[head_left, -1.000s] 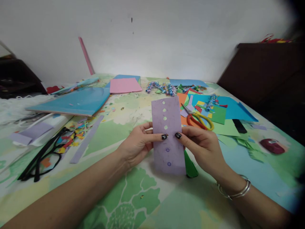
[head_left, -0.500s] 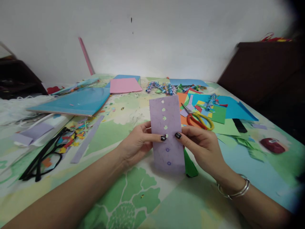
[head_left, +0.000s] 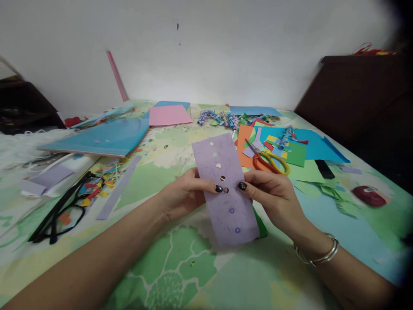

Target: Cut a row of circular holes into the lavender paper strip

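Between my two hands a purple paper strip (head_left: 221, 161) is held up, tilted with its top leaning left. A row of punched holes runs down its middle, and two drawn circles lie below them. My left hand (head_left: 189, 193) pinches the left edge, thumb on the front and fingers behind. On the other edge my right hand (head_left: 271, 193) is closed in the same way, with a silver bangle (head_left: 322, 256) at the wrist. A green piece (head_left: 262, 226) shows partly behind the strip's lower right edge. Just beyond my right hand lie scissors (head_left: 271, 162) with red and yellow handles.
Black glasses (head_left: 58, 219), a thin purple strip (head_left: 119, 189) and paper scraps lie left. A blue folder (head_left: 100, 137) and pink sheet (head_left: 169, 115) are farther back. Coloured papers (head_left: 309, 144), a black object (head_left: 324, 169) and a dark red object (head_left: 369, 196) sit right.
The purple strip has turned from nearly upright to tilted, its top going left and its lower end right. Both hands keep hold of its edges and have barely moved.
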`<state>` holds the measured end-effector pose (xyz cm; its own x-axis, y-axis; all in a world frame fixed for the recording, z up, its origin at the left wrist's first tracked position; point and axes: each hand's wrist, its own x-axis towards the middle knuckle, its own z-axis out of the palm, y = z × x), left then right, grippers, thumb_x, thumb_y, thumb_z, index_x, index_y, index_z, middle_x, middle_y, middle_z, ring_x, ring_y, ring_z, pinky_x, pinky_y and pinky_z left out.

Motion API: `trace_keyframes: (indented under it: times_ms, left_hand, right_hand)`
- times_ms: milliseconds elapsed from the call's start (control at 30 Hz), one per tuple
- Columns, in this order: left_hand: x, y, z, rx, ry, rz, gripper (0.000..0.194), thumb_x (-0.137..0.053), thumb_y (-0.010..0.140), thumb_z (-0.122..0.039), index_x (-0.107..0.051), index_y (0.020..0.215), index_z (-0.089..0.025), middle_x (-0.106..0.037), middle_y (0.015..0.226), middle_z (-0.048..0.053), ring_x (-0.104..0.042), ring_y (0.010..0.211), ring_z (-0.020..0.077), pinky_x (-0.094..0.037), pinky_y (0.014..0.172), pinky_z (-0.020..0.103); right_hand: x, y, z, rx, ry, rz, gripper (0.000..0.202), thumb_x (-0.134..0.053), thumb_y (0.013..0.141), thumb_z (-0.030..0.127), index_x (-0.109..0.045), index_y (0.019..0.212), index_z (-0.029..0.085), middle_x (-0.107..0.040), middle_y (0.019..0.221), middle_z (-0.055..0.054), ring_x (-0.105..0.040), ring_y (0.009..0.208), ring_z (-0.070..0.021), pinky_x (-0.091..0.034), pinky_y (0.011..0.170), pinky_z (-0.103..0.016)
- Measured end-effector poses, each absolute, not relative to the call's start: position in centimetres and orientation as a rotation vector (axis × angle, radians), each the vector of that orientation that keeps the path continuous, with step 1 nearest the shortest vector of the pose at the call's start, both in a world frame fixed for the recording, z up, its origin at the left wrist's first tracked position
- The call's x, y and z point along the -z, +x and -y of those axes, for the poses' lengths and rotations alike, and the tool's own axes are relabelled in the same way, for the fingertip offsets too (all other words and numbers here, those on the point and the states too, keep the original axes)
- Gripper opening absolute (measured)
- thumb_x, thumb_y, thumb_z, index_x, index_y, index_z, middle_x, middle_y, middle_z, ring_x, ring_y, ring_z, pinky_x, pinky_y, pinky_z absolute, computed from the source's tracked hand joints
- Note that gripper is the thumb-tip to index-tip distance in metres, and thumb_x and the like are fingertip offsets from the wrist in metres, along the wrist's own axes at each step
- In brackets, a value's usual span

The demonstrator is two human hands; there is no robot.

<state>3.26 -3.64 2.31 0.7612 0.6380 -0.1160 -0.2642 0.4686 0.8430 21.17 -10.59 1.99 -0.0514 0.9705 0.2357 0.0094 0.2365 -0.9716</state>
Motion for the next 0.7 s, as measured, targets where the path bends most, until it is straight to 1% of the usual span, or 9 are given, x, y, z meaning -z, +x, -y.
trace_keyframes:
  times_ms: [100, 200, 333, 533, 700]
  left_hand:
    - [-2.01, 3.33, 3.79, -0.511, 0.886, -0.424, 0.033, -0.069, 0.059, -0.008, -0.071, 0.092, -0.017, -0.072, 0.091, 0.004, -0.065, 0.082, 0.0193, -0.051, 0.078, 0.031]
    - [-1.89, 3.26, 3.94, -0.46, 0.861, -0.403, 0.031, -0.067, 0.06, -0.008, -0.071, 0.089, -0.017, -0.072, 0.09, 0.005, -0.066, 0.084, 0.0212, -0.05, 0.081, 0.035]
    - [-2.05, 3.2, 4.01, -0.455, 0.844, -0.396, 0.031, -0.065, 0.063, -0.005, -0.072, 0.09, -0.017, -0.072, 0.093, 0.006, -0.066, 0.086, 0.0219, -0.05, 0.082, 0.034]
    - [-2.09, 3.47, 3.88, -0.508, 0.842, -0.397, 0.031, -0.064, 0.068, -0.002, -0.071, 0.094, -0.017, -0.072, 0.096, 0.006, -0.066, 0.085, 0.0183, -0.051, 0.078, 0.028]
    - [-1.92, 3.43, 3.83, -0.517, 0.85, -0.415, 0.032, -0.067, 0.069, -0.003, -0.069, 0.098, -0.014, -0.071, 0.098, 0.008, -0.065, 0.089, 0.0188, -0.051, 0.082, 0.03]
  right_hand:
    - [-2.03, 21.12, 10.67, -1.078, -1.037, 1.4, 0.008, -0.062, 0.082, 0.019, -0.071, 0.082, 0.018, -0.062, 0.073, 0.0, -0.051, 0.063, -0.0057, -0.041, 0.055, -0.016]
    - [-1.92, 21.21, 10.74, -1.072, -1.085, 1.441, 0.008, -0.063, 0.082, 0.021, -0.07, 0.082, 0.017, -0.062, 0.075, -0.001, -0.051, 0.065, -0.007, -0.041, 0.056, -0.018]
    - [-1.88, 21.31, 10.68, -1.084, -1.083, 1.44, 0.008, -0.063, 0.082, 0.022, -0.068, 0.08, 0.017, -0.063, 0.075, -0.001, -0.052, 0.064, -0.0078, -0.041, 0.055, -0.019]
    - [-2.15, 21.28, 10.49, -1.08, -1.068, 1.41, 0.009, -0.064, 0.081, 0.024, -0.068, 0.076, 0.018, -0.061, 0.068, 0.0, -0.05, 0.057, -0.0076, -0.04, 0.049, -0.019]
    - [-2.21, 21.26, 10.5, -1.054, -1.06, 1.425, 0.008, -0.064, 0.081, 0.022, -0.068, 0.078, 0.017, -0.063, 0.07, 0.0, -0.051, 0.057, -0.0069, -0.04, 0.049, -0.018]
